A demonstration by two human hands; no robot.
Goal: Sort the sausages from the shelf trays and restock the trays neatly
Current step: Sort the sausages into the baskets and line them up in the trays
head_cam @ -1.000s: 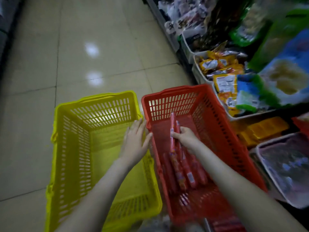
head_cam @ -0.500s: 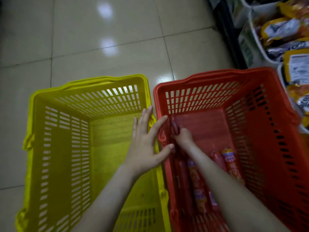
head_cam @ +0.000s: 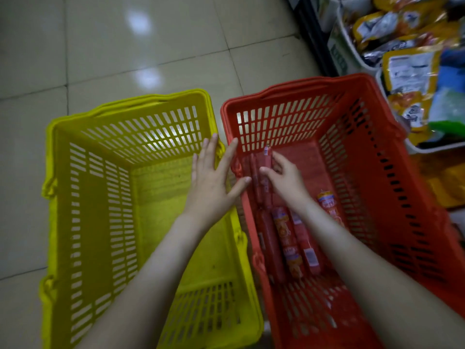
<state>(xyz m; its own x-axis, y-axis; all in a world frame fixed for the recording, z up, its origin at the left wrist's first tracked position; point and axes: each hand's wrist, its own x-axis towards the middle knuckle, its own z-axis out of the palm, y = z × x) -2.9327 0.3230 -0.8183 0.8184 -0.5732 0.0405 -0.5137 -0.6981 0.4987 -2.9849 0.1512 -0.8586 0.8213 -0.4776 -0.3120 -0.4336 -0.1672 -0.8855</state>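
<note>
risk: slick sausage sticks (head_cam: 266,159) could slide out of the right hand (head_cam: 285,183), whose grip looked loose, and tumble among the loose sausages (head_cam: 286,238) on the red basket (head_cam: 302,84) floor. sticks lay under its curled fingers near the left wall, thumb across them. left hand (head_cam: 210,183) hovered, fingers spread, over the yellow basket (head_cam: 151,98) rim.

Dim store light, with two soft white glare patches on the glossy floor tiles (head_cam: 100,46). Wide-angle distortion bows the yellow basket (head_cam: 130,103) and red basket (head_cam: 302,84); shelf packets (head_cam: 407,71) at upper right are blurred.
</note>
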